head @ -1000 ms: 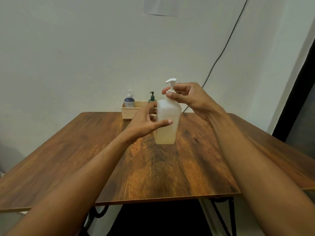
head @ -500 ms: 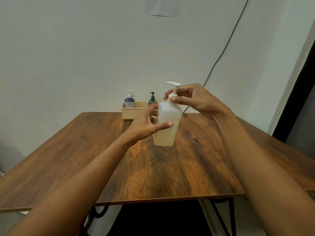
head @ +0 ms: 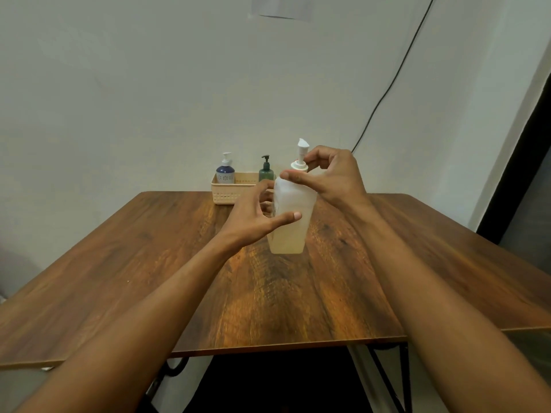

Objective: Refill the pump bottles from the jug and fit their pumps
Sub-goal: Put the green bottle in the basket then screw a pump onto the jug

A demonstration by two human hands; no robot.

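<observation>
Above the middle of the wooden bench [head: 179, 263], I see a translucent pump bottle [head: 290, 222] with pale liquid in its lower part, tilted a little and gripped from both sides; I cannot tell whether its base touches the wood. My left hand [head: 253, 219] wraps the body from the left, thumb stretched across the near face, fingers curled behind it, forearm reaching in from the lower left. My right hand [head: 331, 177] comes from the right with the wrist bent, thumb and fingertips pinched on the collar of the white pump [head: 300, 156], whose head rises just above the knuckles. At the far edge, against the wall, sits a cream slotted basket [head: 226, 193] holding a dark blue pump bottle [head: 225, 172] with a white pump and a green pump bottle [head: 266, 171] with a dark pump. A black cable [head: 387, 87] runs down the wall behind my right hand.
</observation>
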